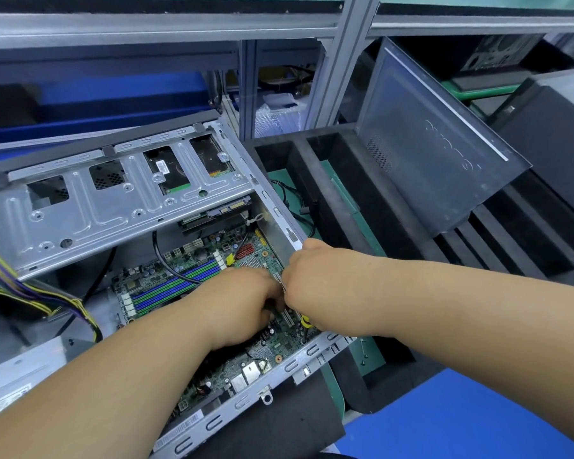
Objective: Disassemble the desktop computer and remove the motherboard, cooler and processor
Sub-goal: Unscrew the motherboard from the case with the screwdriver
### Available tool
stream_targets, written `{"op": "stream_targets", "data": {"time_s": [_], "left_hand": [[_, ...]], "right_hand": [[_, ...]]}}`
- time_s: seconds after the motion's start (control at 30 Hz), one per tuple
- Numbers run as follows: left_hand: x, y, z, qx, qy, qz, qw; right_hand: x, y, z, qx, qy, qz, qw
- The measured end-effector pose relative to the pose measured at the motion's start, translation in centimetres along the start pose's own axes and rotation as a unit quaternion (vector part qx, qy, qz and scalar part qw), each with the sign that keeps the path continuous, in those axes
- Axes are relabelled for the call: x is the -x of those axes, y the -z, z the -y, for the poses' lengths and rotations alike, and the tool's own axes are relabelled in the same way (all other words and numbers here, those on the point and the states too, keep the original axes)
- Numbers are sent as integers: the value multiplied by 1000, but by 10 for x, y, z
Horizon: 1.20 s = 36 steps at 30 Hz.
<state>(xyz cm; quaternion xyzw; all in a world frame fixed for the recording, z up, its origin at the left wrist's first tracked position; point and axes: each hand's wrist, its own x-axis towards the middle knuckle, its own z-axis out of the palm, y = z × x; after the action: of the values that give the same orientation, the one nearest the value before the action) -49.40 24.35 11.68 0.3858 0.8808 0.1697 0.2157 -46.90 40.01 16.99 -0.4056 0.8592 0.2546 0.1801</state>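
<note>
Worktop: blue surface point(461, 422) under a grey metal rack frame point(342, 61); black foam tray with slots point(338, 200) sits on it, right of the computer.
Case: open desktop chassis point(275, 369) lies on its side, tilted across the left of the view, interior facing up.
Drive cage: silver stamped panel point(113, 207) spans the upper part of the chassis; a drive with a green board edge shows through its cut-outs.
Motherboard: green board point(269, 346) seated inside the chassis, below the drive cage; blue and green memory slots point(166, 286) on its left part.
Cables: yellow, black and purple bundle point(30, 289) enters from the left edge; one black cable point(166, 263) curves over the memory slots.
Left hand: point(242, 306) down on the middle of the motherboard, fingers curled under; a dark object shows at the fingertips, cannot tell what it is.
Right hand: point(315, 276) just beside the left hand, near the chassis right wall, fingers curled; a yellow-and-black tool handle point(307, 322) shows under the wrist, its tip standing on the board, grip not clearly visible.
Side panel: dark grey cover point(438, 154) leans tilted over the foam tray, upper right.
Loose parts: small dark screws point(364, 354) on the green mat point(371, 362) right of the chassis.
</note>
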Motion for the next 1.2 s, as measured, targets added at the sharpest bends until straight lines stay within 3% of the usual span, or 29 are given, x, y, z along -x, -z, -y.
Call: {"op": "stream_targets", "data": {"time_s": [0.63,0.8,1.0,1.2], "left_hand": [[-2,-3,-1,4,-11,16,1000],[-2,0,-9,156,20,45,987],[-7,-8,-14,336,55,44,939],[-7,-15,-13,347,45,21,936]], "right_hand": [[10,8,2,14,41,35,998],[12,7,-4,-113,29,17,993],[17,11,-13,-166,35,-15,985],[29,16,-14,-171,42,-74,982]]}}
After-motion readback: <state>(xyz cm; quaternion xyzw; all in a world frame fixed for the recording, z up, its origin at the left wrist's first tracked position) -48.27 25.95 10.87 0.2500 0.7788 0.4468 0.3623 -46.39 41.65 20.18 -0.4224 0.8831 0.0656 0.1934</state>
